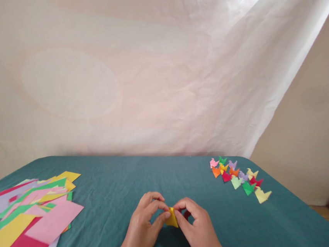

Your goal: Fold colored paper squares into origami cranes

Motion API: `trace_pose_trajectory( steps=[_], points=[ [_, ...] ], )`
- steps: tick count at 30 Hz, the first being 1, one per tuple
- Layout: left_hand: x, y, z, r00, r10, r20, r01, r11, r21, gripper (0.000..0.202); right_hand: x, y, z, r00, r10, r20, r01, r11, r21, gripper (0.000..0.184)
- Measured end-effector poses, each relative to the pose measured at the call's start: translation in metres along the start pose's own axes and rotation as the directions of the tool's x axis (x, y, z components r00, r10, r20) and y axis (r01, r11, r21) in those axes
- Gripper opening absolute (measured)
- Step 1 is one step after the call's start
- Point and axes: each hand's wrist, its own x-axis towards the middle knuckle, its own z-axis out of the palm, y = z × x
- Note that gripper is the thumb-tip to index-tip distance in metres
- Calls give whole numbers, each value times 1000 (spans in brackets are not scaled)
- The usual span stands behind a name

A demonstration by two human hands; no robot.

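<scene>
Both hands pinch a small folded yellow paper piece (pixel 172 217) between thumb and fingertips: left hand (pixel 143 224) on its left edge, right hand (pixel 198 227) on its top and right. It sits low over the teal tablecloth (pixel 118 181), near the front edge. Its folds are mostly hidden by fingers. Left, a heap of coloured paper squares (pixel 28 213), cut off by the frame; far right, a cluster of small folded paper figures (pixel 239 175), shapes indistinct.

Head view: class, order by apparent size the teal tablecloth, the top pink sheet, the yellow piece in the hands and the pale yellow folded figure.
1. teal tablecloth
2. pink sheet
3. yellow piece and pale yellow figure: look alike; left hand and right hand hide part of the piece.
</scene>
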Motion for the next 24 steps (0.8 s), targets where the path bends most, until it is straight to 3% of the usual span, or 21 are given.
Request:
trace_pose_trajectory(
  steps=[9,18,24],
  points=[
    [-2,-1,1,997,62,47,-68,988,140,11,-2,-1,-1,990,-142,-3,141,987,-72,20],
    [-3,-1,0,980,130,151,-160,965,208,17,-4,-1,-1,983,-178,42,182,974,-134,15],
    [-4,-1,0,994,79,73,-92,977,193,12,-3,1,1,984,-179,24,180,975,-131,15]
  ],
)
